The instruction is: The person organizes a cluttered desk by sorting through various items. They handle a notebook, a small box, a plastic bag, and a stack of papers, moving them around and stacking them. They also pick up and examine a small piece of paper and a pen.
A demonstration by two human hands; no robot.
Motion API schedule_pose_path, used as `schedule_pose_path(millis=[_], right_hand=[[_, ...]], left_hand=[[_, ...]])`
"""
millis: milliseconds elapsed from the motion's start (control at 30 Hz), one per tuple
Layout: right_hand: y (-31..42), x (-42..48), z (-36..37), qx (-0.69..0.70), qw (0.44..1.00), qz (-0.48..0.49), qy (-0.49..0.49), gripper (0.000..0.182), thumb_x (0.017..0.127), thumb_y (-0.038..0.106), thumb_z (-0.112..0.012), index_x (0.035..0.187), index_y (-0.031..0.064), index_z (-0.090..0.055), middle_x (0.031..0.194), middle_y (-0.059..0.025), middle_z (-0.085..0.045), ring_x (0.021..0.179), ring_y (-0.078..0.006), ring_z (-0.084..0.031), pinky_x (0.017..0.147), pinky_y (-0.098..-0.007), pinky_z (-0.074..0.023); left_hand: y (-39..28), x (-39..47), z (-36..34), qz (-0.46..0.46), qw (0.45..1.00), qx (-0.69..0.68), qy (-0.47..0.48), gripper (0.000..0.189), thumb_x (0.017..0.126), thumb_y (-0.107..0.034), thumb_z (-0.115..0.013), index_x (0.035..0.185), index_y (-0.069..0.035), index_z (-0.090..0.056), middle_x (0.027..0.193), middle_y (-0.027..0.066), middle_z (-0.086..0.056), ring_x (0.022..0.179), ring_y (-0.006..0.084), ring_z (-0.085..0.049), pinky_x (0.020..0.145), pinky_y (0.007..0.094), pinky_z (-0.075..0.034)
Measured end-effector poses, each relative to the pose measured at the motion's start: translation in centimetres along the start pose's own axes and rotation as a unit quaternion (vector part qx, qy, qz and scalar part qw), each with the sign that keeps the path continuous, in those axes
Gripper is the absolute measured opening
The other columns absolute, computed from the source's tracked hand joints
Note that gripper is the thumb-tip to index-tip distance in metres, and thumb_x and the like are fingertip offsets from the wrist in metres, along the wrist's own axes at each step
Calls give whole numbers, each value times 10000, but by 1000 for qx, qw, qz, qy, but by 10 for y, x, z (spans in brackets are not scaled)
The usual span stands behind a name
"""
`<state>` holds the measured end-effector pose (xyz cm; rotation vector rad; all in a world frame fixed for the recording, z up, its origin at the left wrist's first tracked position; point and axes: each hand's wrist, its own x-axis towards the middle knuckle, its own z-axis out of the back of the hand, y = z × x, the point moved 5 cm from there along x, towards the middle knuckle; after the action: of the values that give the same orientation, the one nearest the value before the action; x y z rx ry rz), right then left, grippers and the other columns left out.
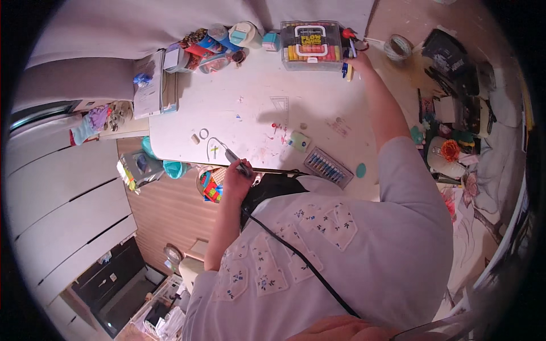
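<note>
My left hand (pixel 239 179) is at the front edge of the white table (pixel 204 98), closed around a slender grey tool (pixel 232 157) whose exact kind I cannot tell. A thin dark curved line (pixel 211 143) runs by its tip. At the back right, my right hand (pixel 360 63) reaches to several pens (pixel 352 49) beside a clear case of markers (pixel 311 64); its fingers are partly hidden. Near the left hand lie a grey ring (pixel 204 134), a small tan block (pixel 195 139) and a small green-and-dark piece (pixel 214 150).
Mid-table lie a clear set square (pixel 280 106), a pale green packet (pixel 299 141) and a tray of paint tubes (pixel 328 167). Containers (pixel 245 35) line the back; a stack of papers and books (pixel 149 93) stands left. A tape roll (pixel 398 47) is at right, a toy basket (pixel 211 185) below.
</note>
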<state>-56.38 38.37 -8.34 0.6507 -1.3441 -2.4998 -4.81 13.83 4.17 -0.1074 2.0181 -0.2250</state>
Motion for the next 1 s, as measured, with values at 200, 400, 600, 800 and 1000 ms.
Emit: schedule_pose_path(millis=[200, 400, 600, 800, 1000], right_hand=[[-2, 3, -1, -70, 992, 42, -99, 428, 687, 324, -767, 967, 32, -629, 847, -173, -668, 819, -313, -648, 724, -387, -488], [-51, 14, 1, 201, 977, -64, -21, 429, 726, 388, -732, 939, 30, -627, 808, -159, -662, 790, -299, -648, 720, -398, -486], [-47, 1, 17, -165, 984, -3, -72, 356, 768, 365, -716, 935, 62, -632, 751, -55, -626, 680, -134, -582, 570, -288, -475], [-38, -7, -2, -49, 993, -109, -2, 469, 710, 438, -715, 878, 12, -614, 789, -176, -649, 766, -309, -644, 698, -412, -495], [-94, 17, 38, -52, 976, -76, -197, 280, 791, 269, -658, 908, 26, -581, 663, -64, -587, 538, -162, -568, 496, -329, -479]], left_hand=[[4, -6, -9, -25, 999, 17, -21, 141, 860, -160, -575, 937, -45, -545, 830, 48, -603, 788, 182, -593, 710, 339, -482], [10, 2, -18, -8, 999, 32, -13, 128, 864, -160, -569, 911, -43, -552, 816, 54, -598, 784, 184, -591, 708, 336, -475], [11, 0, -16, -8, 999, 41, -6, 135, 868, -167, -564, 913, -40, -558, 818, 59, -605, 779, 186, -595, 710, 338, -471], [11, 0, -7, -8, 999, 35, 3, 141, 869, -178, -562, 914, -44, -561, 810, 57, -614, 774, 191, -597, 713, 344, -471], [8, 7, -14, 9, 998, 55, 19, 138, 874, -181, -553, 912, -47, -555, 806, 59, -606, 785, 189, -592, 722, 345, -475]])
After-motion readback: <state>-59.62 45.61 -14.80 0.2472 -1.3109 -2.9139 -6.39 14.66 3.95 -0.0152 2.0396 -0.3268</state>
